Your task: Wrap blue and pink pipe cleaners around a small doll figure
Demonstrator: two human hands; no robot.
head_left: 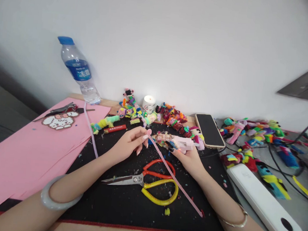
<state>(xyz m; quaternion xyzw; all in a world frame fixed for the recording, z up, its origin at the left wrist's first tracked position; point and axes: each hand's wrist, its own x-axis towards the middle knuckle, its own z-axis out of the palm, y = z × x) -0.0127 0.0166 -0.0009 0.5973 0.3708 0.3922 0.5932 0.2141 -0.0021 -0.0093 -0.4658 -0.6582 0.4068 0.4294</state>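
Observation:
My left hand [130, 142] pinches the curled top end of a long pink pipe cleaner [173, 175], which slants down to the right across the black mat [126, 202]. My right hand [189, 157] grips a small pink glue gun [180, 142] crusted with colourful bits, its nozzle pointing left toward the curled end. Two pairs of scissors, one orange-handled [157, 167] and one yellow-handled [148, 188], lie on the mat between my forearms, below the hands.
Pink paper sheets [26, 148] with a pixel-bead figure [60, 120] lie at left, behind them a water bottle [79, 70]. Colourful pipe-cleaner figures [170, 116], a small candle [149, 103] and a phone [209, 130] line the wall. A white power strip [264, 202] and cables sit at right.

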